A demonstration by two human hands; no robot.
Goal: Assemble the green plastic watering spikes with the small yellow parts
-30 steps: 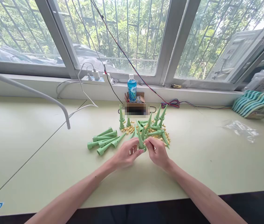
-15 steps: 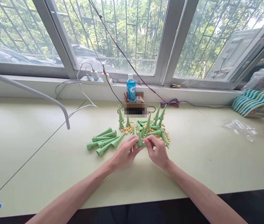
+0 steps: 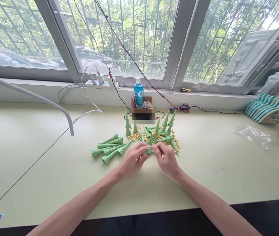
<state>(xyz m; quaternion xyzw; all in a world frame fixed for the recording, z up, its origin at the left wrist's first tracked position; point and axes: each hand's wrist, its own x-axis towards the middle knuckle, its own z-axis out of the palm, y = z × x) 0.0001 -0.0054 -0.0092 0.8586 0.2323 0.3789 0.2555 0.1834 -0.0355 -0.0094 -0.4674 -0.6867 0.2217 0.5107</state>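
Green cone [image 3: 149, 151] now tipped over in your grasp.
Left hand [image 3: 132, 160] grips it; right hand [image 3: 167, 160] pinches beside it, contents unclear.

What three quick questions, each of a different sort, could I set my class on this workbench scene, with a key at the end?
1. Multiple choice: What is the left hand holding?
A) a coil of cable
B) a green plastic spike
C) crumpled clear plastic

2. True or false: The bottle of blue liquid stands upright with its white cap on.

3. Fill in the blank: The small fittings scattered around the upright spikes are ____ in colour.

Key: 1 B; 2 true; 3 yellow.
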